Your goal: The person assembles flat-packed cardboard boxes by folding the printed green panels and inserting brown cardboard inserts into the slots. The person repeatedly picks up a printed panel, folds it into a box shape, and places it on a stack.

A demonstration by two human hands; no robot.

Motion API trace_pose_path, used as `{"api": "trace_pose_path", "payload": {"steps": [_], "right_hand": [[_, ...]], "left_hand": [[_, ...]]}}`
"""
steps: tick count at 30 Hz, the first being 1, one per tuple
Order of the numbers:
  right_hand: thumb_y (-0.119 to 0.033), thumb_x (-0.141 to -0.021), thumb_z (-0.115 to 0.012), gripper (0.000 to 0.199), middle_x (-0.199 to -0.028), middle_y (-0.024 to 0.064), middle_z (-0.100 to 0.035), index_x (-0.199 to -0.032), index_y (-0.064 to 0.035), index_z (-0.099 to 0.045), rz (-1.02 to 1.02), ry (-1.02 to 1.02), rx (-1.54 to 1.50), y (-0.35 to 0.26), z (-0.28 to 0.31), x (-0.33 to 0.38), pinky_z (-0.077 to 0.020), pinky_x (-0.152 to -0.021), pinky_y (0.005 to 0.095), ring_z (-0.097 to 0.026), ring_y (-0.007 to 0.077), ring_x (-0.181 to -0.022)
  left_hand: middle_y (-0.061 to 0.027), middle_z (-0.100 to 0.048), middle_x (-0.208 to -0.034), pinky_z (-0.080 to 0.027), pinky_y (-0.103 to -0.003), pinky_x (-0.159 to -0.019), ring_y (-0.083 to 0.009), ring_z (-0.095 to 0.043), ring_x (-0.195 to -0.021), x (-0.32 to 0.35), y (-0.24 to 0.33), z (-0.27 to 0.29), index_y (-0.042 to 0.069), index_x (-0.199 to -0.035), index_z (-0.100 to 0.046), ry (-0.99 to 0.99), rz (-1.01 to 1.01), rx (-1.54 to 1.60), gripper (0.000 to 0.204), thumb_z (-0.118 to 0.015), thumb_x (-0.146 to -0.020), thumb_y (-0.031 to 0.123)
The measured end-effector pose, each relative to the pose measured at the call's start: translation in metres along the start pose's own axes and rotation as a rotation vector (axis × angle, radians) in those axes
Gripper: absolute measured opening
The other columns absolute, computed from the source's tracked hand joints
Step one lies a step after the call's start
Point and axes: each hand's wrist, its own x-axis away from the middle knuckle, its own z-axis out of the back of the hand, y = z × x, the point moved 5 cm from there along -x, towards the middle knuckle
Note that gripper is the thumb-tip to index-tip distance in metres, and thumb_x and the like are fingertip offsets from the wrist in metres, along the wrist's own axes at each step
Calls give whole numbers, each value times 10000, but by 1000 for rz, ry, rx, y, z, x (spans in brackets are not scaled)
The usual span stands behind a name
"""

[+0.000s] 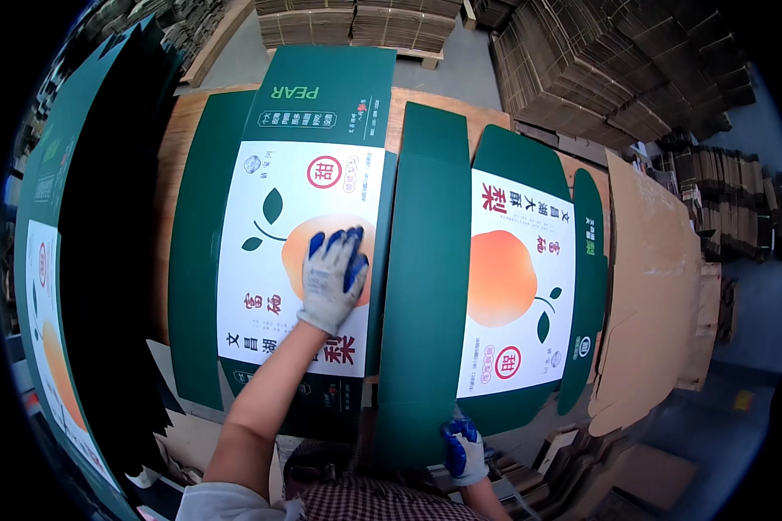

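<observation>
Here the person leans over a wooden bench (pixel 178 165) on which one large green carton blank (pixel 426 260) lies printed side up, still entirely flat. The left hand (pixel 333 276), in a grey glove with blue fingertips, presses down with its fingers spread wide on the white panel carrying an orange pear picture; it grips nothing. The right hand (pixel 463 451), gloved the same way, curls its fingers over the near edge of the plain green middle panel, pinching that edge close to the person's body. As far as I can judge, the folding has barely begun: no panel stands up, no flap is tucked, and the whole sheet remains to be bent into a box. Counting, I see two white pear panels on this blank, two gloved hands, and one more printed green sheet (pixel 48 286) standing at the left. A plain brown cardboard sheet (pixel 652 278) lies at the right, and several stacks of flat brown cardboard (pixel 599 61) sit behind on the floor; their exact number I cannot tell.
</observation>
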Motion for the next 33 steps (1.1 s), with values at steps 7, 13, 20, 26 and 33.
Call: {"api": "trace_pose_path", "payload": {"steps": [7, 13, 20, 26, 33], "right_hand": [[-63, -829, -531, 402, -1111, 76, -538, -1203, 50, -436, -2, -7, -153, 8, -2, -30, -393, -845, 251, -503, 125, -965], [-111, -838, -541, 420, -1071, 67, -548, -1206, 57, -426, -95, 51, -171, 33, 4, -43, -395, -830, 251, -504, 117, -934], [-95, -818, -542, 419, -972, -1, -552, -1201, 40, -440, -113, 99, -132, 48, 3, -51, -384, -724, 193, -475, 53, -814], [-113, -812, -555, 435, -995, 4, -557, -1205, 36, -442, -120, 115, -84, 61, 5, -53, -386, -729, 192, -483, 57, -830], [-128, -809, -565, 423, -902, -17, -562, -1194, 17, -465, -159, 142, -70, 51, -3, -58, -376, -647, 177, -466, 37, -734]], "left_hand": [[-132, -504, -1177, -270, -420, -996, -312, -418, -1141, -97, -14, 7, 58, -1180, -487, 226, -145, 209, 422, -531, -772, 156], [-114, -436, -1268, -179, -425, -1045, -294, -329, -1224, -118, -31, -25, 95, -1231, -458, 63, -113, 143, 471, -495, -803, 288], [-78, -429, -1273, -140, -463, -1049, -273, -293, -1245, -128, -34, -31, 107, -1225, -462, -6, -177, 65, 488, -506, -793, 330], [-44, -442, -1264, -126, -459, -1052, -261, -298, -1238, -132, -36, -38, 132, -1214, -475, -44, -181, -24, 474, -494, -796, 355], [-40, -431, -1276, -109, -453, -1060, -255, -277, -1252, -133, -36, -43, 144, -1209, -481, -75, -170, -91, 481, -490, -794, 388]]}}
